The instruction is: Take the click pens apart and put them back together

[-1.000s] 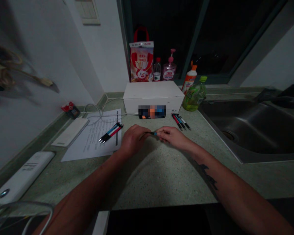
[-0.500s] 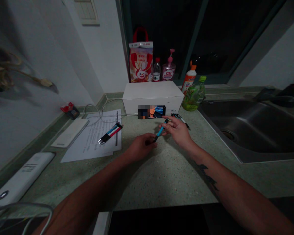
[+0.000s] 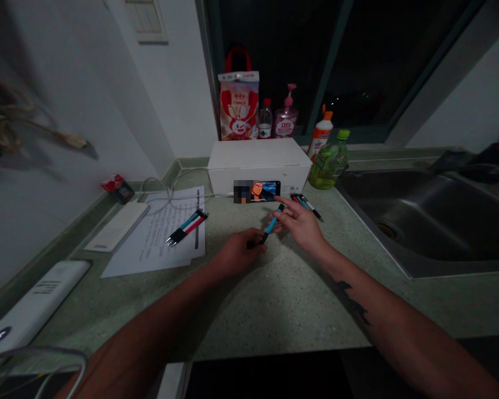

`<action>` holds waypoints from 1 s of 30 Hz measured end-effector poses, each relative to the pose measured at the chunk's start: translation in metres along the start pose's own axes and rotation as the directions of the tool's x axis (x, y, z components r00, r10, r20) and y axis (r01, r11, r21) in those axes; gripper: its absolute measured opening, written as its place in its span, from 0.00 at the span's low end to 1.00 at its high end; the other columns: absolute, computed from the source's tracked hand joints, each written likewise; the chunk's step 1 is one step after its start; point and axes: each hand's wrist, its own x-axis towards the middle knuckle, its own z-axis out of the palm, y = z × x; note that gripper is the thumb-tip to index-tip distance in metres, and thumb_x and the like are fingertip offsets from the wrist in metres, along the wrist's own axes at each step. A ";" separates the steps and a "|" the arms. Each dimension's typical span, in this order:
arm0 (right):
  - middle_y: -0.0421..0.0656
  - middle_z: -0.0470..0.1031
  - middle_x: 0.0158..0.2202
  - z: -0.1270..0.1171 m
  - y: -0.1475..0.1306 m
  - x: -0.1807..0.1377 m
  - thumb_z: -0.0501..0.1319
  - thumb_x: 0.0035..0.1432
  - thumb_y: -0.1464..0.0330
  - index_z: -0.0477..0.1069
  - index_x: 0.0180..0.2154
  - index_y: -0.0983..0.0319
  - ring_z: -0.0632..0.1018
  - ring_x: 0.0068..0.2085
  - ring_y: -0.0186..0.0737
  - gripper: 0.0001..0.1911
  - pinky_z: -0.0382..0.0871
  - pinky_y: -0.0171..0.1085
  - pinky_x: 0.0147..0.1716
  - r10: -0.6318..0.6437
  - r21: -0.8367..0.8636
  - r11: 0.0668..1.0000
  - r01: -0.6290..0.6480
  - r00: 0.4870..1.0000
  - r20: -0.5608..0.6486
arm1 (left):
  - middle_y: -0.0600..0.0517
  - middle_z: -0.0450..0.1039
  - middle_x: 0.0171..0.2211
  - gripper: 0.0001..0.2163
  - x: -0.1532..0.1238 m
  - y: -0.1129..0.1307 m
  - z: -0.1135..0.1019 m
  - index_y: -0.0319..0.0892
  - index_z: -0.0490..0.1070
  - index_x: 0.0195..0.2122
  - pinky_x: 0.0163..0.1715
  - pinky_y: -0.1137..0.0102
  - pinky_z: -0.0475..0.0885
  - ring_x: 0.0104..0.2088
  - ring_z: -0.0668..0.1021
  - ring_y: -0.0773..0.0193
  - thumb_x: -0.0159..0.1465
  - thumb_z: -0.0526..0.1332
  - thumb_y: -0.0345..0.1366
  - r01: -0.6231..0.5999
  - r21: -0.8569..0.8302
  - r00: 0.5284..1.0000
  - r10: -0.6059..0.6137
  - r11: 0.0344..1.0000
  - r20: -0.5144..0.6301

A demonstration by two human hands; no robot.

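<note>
Pen (image 3: 271, 225) was tilted, its lower end pinched in the left hand (image 3: 238, 253), its upper part held by the right hand (image 3: 304, 223)

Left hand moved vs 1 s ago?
Yes. Judged against the white box, the left hand has come back away from it, toward the wearer, and slightly to the right.
</note>
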 end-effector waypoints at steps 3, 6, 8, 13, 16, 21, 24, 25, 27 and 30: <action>0.39 0.78 0.29 0.001 -0.002 -0.001 0.73 0.55 0.55 0.77 0.60 0.57 0.83 0.32 0.42 0.33 0.81 0.40 0.29 -0.008 -0.009 1.000 0.008 1.000 -0.002 | 0.55 0.77 0.30 0.13 0.000 0.001 0.000 0.41 0.78 0.49 0.34 0.69 0.68 0.31 0.77 0.63 0.63 0.65 0.33 -0.004 0.018 1.000 0.004 1.000 -0.008; 0.39 0.78 0.29 0.003 -0.006 -0.003 0.73 0.56 0.54 0.73 0.65 0.56 0.83 0.33 0.42 0.37 0.81 0.40 0.29 -0.023 -0.007 1.000 0.023 1.000 -0.015 | 0.54 0.77 0.30 0.13 0.001 0.001 0.000 0.41 0.78 0.49 0.34 0.69 0.68 0.31 0.76 0.63 0.63 0.65 0.33 -0.003 0.009 1.000 0.004 1.000 -0.014; 0.38 0.78 0.29 0.004 -0.008 -0.004 0.73 0.56 0.54 0.70 0.68 0.55 0.83 0.34 0.43 0.40 0.81 0.39 0.29 -0.029 -0.008 1.000 0.029 0.999 -0.024 | 0.54 0.77 0.30 0.13 0.001 0.001 0.000 0.41 0.78 0.49 0.35 0.69 0.69 0.31 0.77 0.63 0.63 0.65 0.33 -0.003 0.001 1.000 0.004 1.000 -0.017; 0.40 0.80 0.31 0.004 -0.009 -0.005 0.73 0.56 0.54 0.76 0.61 0.57 0.83 0.33 0.41 0.33 0.82 0.40 0.30 -0.020 -0.022 1.000 0.020 1.000 -0.006 | 0.54 0.77 0.30 0.13 0.000 -0.001 0.000 0.41 0.78 0.49 0.34 0.69 0.68 0.31 0.76 0.63 0.63 0.65 0.33 -0.020 0.033 1.000 0.020 0.999 -0.017; 0.39 0.79 0.30 0.004 -0.008 -0.005 0.73 0.56 0.55 0.77 0.60 0.58 0.82 0.31 0.40 0.32 0.82 0.40 0.31 -0.023 -0.027 0.999 0.023 1.000 0.010 | 0.54 0.77 0.30 0.12 -0.001 -0.002 0.001 0.41 0.79 0.48 0.33 0.68 0.67 0.31 0.76 0.62 0.63 0.65 0.33 -0.024 0.051 1.000 0.025 0.998 -0.014; 0.36 0.77 0.27 0.004 -0.010 -0.003 0.73 0.55 0.56 0.70 0.67 0.55 0.83 0.32 0.41 0.39 0.82 0.39 0.29 -0.004 0.001 1.000 0.004 1.000 -0.007 | 0.52 0.80 0.33 0.12 0.000 -0.002 0.002 0.41 0.79 0.47 0.36 0.67 0.71 0.33 0.78 0.60 0.63 0.65 0.34 -0.011 -0.031 1.000 0.011 0.999 -0.010; 0.40 0.83 0.33 0.000 -0.012 -0.001 0.75 0.53 0.54 0.75 0.59 0.56 0.85 0.37 0.45 0.34 0.83 0.40 0.31 0.007 0.041 0.999 -0.005 0.999 -0.049 | 0.50 0.82 0.34 0.09 0.004 -0.002 -0.002 0.42 0.80 0.42 0.38 0.66 0.73 0.34 0.80 0.59 0.65 0.63 0.37 -0.011 -0.085 0.999 0.007 0.996 -0.049; 0.42 0.84 0.36 -0.002 -0.013 0.000 0.75 0.52 0.52 0.76 0.55 0.57 0.85 0.39 0.45 0.31 0.83 0.41 0.32 0.016 0.059 0.998 -0.012 0.998 -0.060 | 0.50 0.82 0.33 0.09 0.006 -0.002 -0.004 0.42 0.80 0.40 0.39 0.65 0.73 0.34 0.80 0.59 0.66 0.61 0.38 -0.008 -0.091 0.997 0.001 0.996 -0.072; 0.44 0.85 0.40 -0.004 -0.013 0.001 0.75 0.52 0.50 0.77 0.47 0.57 0.86 0.40 0.46 0.26 0.84 0.42 0.33 0.047 0.089 0.995 -0.041 0.997 -0.061 | 0.49 0.82 0.32 0.11 0.008 -0.002 -0.008 0.42 0.80 0.36 0.39 0.64 0.74 0.34 0.80 0.59 0.67 0.59 0.40 0.014 -0.091 0.992 -0.026 0.996 -0.124; 0.47 0.86 0.41 -0.004 -0.012 0.001 0.75 0.52 0.48 0.75 0.41 0.58 0.86 0.38 0.45 0.25 0.83 0.42 0.33 0.083 0.100 0.992 -0.077 0.995 -0.057 | 0.50 0.83 0.34 0.09 0.009 -0.001 -0.013 0.42 0.82 0.38 0.42 0.64 0.75 0.36 0.81 0.57 0.65 0.61 0.38 0.052 -0.075 0.976 -0.066 0.996 -0.209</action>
